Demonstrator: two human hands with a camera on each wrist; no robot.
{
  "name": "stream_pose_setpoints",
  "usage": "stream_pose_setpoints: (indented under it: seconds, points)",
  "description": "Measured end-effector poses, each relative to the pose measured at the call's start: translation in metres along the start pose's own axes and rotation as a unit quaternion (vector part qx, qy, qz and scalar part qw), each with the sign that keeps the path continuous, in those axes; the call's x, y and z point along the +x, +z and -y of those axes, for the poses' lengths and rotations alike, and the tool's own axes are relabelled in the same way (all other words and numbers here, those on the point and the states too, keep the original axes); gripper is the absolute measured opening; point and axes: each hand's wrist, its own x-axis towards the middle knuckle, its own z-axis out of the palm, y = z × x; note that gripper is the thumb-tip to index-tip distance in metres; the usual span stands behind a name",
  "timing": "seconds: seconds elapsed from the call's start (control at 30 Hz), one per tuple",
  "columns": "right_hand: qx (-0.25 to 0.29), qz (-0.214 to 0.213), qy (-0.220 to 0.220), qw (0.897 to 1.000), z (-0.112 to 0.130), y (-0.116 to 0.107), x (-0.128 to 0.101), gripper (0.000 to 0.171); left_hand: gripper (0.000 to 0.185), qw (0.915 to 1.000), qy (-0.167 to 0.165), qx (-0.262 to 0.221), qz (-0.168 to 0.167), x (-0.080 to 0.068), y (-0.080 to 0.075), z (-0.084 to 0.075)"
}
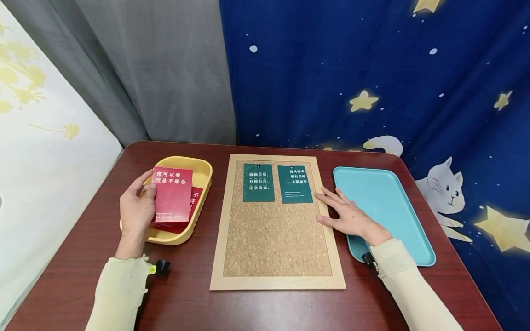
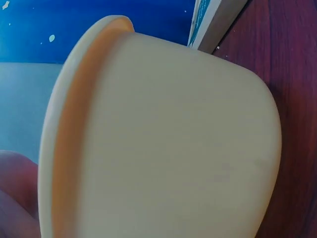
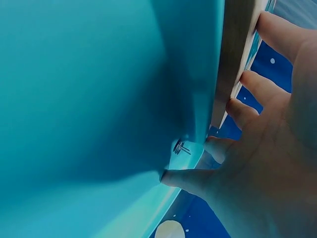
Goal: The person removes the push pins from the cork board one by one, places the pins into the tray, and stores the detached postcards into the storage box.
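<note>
On the bench (image 1: 186,299) lies our cork board (image 1: 275,230), two green cards (image 1: 258,182) pinned along its top (room left below). Our right hand (image 1: 352,218) rests spread flat on its frame; our left hand (image 1: 136,209) pinches a red card (image 1: 173,194) over the yellow tray (image 1: 203,174). Next, we judge, it needs carrying across and pinning.

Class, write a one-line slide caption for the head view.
Left hand holds a red card over the yellow tray; right hand rests on the corkboard frame.

- red card (image 1: 173,194): white Chinese "你可以哭 但是不能怂" (small lines below unreadable)
- left green card (image 1: 258,182): white Chinese, three lines
- right green card (image 1: 295,184): white Chinese, blurry
</note>
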Motion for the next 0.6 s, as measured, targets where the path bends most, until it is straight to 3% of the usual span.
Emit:
stream_pose_setpoints:
  seconds: [0.27, 0.6]
  points:
    - [-0.003, -0.002, -0.005, 1.000, 0.0003, 0.0010, -0.0001, 0.073, 0.050, 0.9991, -0.008, 0.026, 0.033, -0.0023, 0.0005, 0.0027]
    - [-0.001, -0.002, -0.002, 1.000, -0.0005, 0.0013, 0.0001, 0.074, 0.049, 0.9943, 0.015, 0.086, 0.061, 0.0009, 0.0030, 0.0048]
